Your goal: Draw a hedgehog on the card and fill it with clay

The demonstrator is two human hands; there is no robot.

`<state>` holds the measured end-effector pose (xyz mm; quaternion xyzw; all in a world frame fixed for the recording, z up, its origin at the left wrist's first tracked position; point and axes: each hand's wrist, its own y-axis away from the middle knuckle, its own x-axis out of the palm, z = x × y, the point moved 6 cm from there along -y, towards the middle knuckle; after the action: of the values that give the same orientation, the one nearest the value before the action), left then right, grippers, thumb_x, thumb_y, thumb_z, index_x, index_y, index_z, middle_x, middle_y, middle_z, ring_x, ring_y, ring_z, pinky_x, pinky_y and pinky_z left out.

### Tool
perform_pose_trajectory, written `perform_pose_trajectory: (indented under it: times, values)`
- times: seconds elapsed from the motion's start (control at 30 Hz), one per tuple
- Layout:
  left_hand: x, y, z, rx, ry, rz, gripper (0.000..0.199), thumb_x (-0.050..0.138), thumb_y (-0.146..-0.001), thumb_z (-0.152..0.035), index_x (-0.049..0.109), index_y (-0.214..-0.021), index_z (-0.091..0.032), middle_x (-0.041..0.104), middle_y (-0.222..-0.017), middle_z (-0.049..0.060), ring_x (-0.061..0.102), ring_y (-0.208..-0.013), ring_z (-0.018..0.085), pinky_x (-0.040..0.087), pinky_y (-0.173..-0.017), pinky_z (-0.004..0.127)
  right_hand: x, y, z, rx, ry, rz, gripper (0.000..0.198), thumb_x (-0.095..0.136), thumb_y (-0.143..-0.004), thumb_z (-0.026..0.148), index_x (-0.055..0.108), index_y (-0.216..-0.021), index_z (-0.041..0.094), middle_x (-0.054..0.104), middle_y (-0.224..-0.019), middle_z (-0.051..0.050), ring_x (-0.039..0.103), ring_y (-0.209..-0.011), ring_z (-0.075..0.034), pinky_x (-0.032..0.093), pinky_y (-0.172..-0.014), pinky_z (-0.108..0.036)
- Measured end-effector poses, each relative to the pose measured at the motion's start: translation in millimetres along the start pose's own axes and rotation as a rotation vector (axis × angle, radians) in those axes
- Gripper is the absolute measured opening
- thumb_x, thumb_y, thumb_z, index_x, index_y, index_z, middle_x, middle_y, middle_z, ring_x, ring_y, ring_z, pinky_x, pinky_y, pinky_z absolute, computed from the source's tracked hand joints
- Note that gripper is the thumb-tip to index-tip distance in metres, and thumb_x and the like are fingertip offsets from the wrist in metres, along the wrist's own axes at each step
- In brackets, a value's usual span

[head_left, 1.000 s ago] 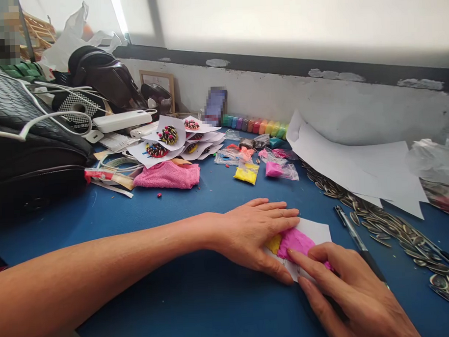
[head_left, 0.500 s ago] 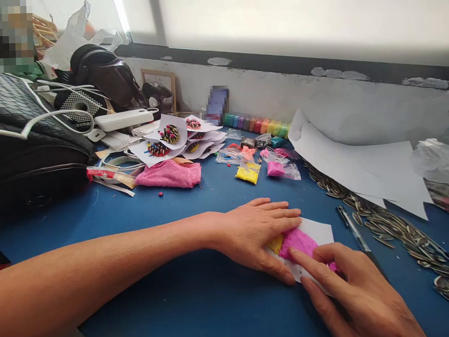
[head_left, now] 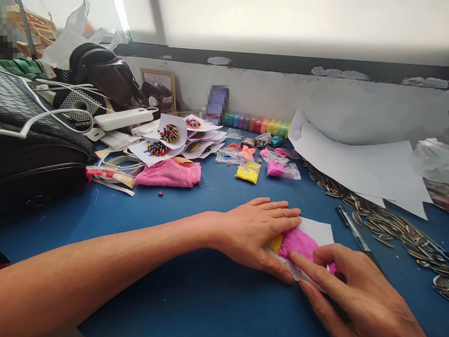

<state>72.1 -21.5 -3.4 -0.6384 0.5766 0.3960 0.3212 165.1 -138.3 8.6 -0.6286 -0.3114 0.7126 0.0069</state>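
My left hand [head_left: 254,232] lies flat and palm down, fingers stretched, on the left part of a small white paper [head_left: 318,228]. Spread on that paper is a flat patch of pink clay [head_left: 299,242], bordered on its left by yellow clay [head_left: 275,244]. My right hand [head_left: 356,287] comes in from the lower right. Its index fingertip presses the lower left edge of the pink clay, the thumb is apart, and the middle finger is bent. A bit of pink clay [head_left: 334,269] shows between its fingers; whether it is held I cannot tell.
Right of the paper lie a pen [head_left: 353,228] and a band of sunflower seeds [head_left: 403,236]. Bagged yellow clay [head_left: 247,173] and bagged pink clay [head_left: 276,168] sit beyond. A pink cloth [head_left: 168,174], decorated papers [head_left: 171,133] and a black bag [head_left: 35,145] are leftward.
My right index fingertip and thumb have shifted very slightly left along the lower edge of the pink clay. My left hand stays in place.
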Motion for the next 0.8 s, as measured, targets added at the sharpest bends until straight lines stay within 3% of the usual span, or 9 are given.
perform_pose_trajectory:
  times: [0.3, 0.6, 0.8]
  values:
    - [1, 0, 0, 0.011, 0.025, -0.012, 0.087, 0.06, -0.083, -0.055, 0.025, -0.15, -0.012, 0.016, -0.159, 0.007, 0.007, -0.148, 0.022, 0.003, -0.12, 0.04, 1, -4, -1, 0.008, 0.073, -0.009, 0.036, 0.051, -0.092, 0.026, 0.058, -0.125, 0.013, 0.053, -0.098, -0.011, 0.052, -0.084, -0.019, 0.05, -0.07, -0.033]
    - [-1, 1, 2, 0.019, 0.102, -0.018, 0.093, 0.062, -0.081, -0.054, 0.019, -0.151, -0.011, 0.017, -0.158, 0.006, 0.007, -0.148, 0.021, 0.003, -0.12, 0.039, -2, -12, 3, -0.018, 0.151, -0.025, 0.035, 0.046, -0.094, 0.033, 0.066, -0.114, 0.012, 0.056, -0.089, -0.011, 0.053, -0.075, -0.018, 0.05, -0.064, -0.031]
    - [-4, 2, 2, 0.022, 0.16, 0.017, 0.085, 0.056, -0.087, -0.051, 0.017, -0.152, -0.011, 0.014, -0.159, 0.007, 0.005, -0.148, 0.019, 0.001, -0.12, 0.037, -4, -7, 2, 0.013, 0.124, -0.045, 0.035, 0.046, -0.095, 0.032, 0.066, -0.115, 0.012, 0.057, -0.087, -0.01, 0.054, -0.072, -0.016, 0.049, -0.062, -0.03]
